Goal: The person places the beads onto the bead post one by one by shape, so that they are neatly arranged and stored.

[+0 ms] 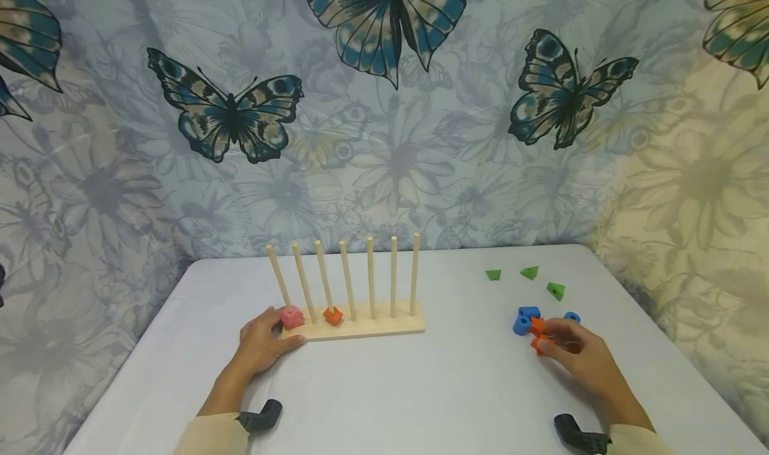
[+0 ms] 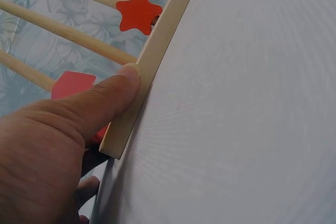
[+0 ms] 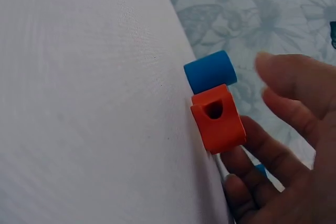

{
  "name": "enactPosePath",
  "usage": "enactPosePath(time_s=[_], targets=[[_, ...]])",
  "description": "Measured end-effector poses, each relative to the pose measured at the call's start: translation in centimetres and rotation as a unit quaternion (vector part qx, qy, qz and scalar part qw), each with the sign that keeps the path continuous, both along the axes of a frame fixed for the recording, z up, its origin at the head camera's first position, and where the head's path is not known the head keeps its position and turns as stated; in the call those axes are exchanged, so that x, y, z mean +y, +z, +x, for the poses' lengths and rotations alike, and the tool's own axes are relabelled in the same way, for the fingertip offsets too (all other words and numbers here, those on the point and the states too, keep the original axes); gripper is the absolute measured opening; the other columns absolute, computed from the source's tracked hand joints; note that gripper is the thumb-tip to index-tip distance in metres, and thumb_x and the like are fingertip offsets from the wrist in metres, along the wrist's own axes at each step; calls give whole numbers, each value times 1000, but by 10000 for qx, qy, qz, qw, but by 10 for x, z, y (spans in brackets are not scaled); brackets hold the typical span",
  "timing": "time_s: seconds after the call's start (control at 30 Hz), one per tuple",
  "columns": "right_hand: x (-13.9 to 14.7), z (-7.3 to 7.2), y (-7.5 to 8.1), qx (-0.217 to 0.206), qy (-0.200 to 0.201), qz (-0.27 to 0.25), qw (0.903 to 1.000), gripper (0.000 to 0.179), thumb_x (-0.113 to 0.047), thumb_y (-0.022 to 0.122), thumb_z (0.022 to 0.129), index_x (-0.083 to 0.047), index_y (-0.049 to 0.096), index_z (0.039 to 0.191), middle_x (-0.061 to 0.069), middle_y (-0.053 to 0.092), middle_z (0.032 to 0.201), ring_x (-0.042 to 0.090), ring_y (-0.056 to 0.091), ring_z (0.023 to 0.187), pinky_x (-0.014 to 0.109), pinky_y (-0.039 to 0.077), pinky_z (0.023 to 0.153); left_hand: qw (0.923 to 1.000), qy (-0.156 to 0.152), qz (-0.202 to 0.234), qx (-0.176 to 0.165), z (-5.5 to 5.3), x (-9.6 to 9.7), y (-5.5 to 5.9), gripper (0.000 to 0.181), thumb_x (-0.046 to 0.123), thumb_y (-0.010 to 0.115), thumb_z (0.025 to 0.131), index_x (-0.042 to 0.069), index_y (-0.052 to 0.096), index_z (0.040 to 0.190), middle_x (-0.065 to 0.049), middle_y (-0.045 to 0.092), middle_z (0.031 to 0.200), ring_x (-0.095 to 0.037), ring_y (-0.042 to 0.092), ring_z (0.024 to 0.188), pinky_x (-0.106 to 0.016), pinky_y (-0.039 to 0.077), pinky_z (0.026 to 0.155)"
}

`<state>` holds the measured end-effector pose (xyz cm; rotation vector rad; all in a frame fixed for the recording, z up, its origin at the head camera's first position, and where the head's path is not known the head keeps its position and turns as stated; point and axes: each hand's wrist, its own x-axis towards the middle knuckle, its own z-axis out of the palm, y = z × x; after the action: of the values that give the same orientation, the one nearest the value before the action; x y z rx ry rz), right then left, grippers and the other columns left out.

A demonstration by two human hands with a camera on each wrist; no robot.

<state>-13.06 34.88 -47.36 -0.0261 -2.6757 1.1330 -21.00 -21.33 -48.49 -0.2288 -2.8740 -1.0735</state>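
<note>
At its left end, my left hand (image 1: 264,341) grips the wooden peg board (image 1: 372,325), thumb on the front edge in the left wrist view. A pink bead (image 1: 292,317) sits low on the leftmost peg, beside these fingers. An orange star bead (image 2: 139,12) is at the foot of the third peg. On the right of the table my right hand (image 1: 579,355) is spread loosely beside two orange star beads (image 3: 220,119). Its fingertips are right at the nearer star's edge, while a gap shows between the upper fingertips and that star in the right wrist view.
Blue cylinder beads (image 1: 521,325) lie against the orange stars, and another blue bead (image 1: 573,317) shows behind the right hand. Farther back are three green triangular beads (image 1: 529,273). A patterned butterfly cloth (image 1: 408,175) hangs behind the white table (image 1: 420,401).
</note>
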Motion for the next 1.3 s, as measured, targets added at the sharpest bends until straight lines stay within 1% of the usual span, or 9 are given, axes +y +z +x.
enactPosePath(time_s=[0.13, 0.3, 0.37, 0.57, 0.83, 1.0, 1.1, 1.2, 1.3], targets=[[-1, -2, -3, -257, 159, 236, 9993, 45, -28, 77, 84, -2, 63, 118, 11, 65, 107, 15, 58, 89, 26, 50, 72, 10000, 26, -50, -76, 1, 0, 2, 75, 37, 80, 78, -4, 51, 135, -27, 46, 139, -43, 25, 138, -59, 9, 108], [-3, -2, -4, -572, 154, 561, 9967, 45, -31, 76, 84, -4, 64, 118, 10, 63, 108, 23, 55, 93, 36, 48, 76, 9999, 65, -73, -116, 1, 0, 0, 76, 37, 80, 78, -4, 51, 135, -27, 45, 139, -43, 25, 138, -59, 8, 108], [-4, -1, -4, -537, 106, 641, 9964, 45, -33, 75, 85, -4, 65, 117, 10, 64, 107, 24, 56, 93, 37, 49, 76, 9999, 67, -77, -126, 0, -1, 0, 76, 36, 81, 78, -4, 51, 135, -28, 45, 139, -43, 25, 138, -59, 8, 108], [-6, 0, -5, -337, -266, 522, 9977, 42, -38, 68, 91, -2, 69, 112, 11, 67, 101, 22, 59, 84, 33, 49, 67, 9999, 52, -56, -122, -1, -1, -1, 76, 36, 81, 78, -4, 51, 135, -28, 45, 139, -42, 24, 138, -59, 7, 108], [-5, -2, -4, -333, -519, 609, 9962, 47, -40, 55, 98, 4, 69, 109, 9, 67, 92, 23, 57, 81, 37, 48, 67, 9999, 33, -88, -98, -3, -1, -3, 76, 37, 81, 78, -4, 51, 135, -27, 46, 139, -42, 24, 138, -59, 7, 108], [-4, -1, -4, -391, -397, 705, 9960, 48, -39, 70, 89, 3, 67, 112, 11, 67, 95, 24, 58, 82, 37, 50, 67, 9999, 20, -90, -92, -4, -2, -4, 77, 38, 80, 78, -4, 51, 135, -29, 45, 139, -42, 25, 138, -60, 7, 108], [-3, -1, -3, -486, -322, 888, 9943, 50, -37, 76, 83, 3, 67, 111, 13, 65, 96, 26, 57, 82, 41, 49, 68, 9999, 20, -89, -93, -4, -2, -4, 77, 39, 80, 78, -4, 51, 135, -29, 44, 139, -43, 25, 138, -60, 7, 108], [-3, -1, -3, -537, -339, 988, 9931, 49, -36, 76, 83, 4, 66, 111, 14, 65, 95, 27, 57, 82, 43, 49, 68, 9999, 17, -92, -68, -4, -3, -4, 77, 39, 80, 78, -4, 51, 135, -29, 44, 139, -43, 25, 137, -60, 8, 108], [-3, -1, -1, -414, -253, 998, 9938, 47, -32, 75, 85, 4, 65, 113, 13, 66, 94, 25, 58, 80, 39, 49, 66, 9999, 7, -109, -26, -3, -2, -4, 76, 38, 81, 78, -4, 52, 134, -28, 46, 138, -43, 26, 137, -60, 9, 107]])
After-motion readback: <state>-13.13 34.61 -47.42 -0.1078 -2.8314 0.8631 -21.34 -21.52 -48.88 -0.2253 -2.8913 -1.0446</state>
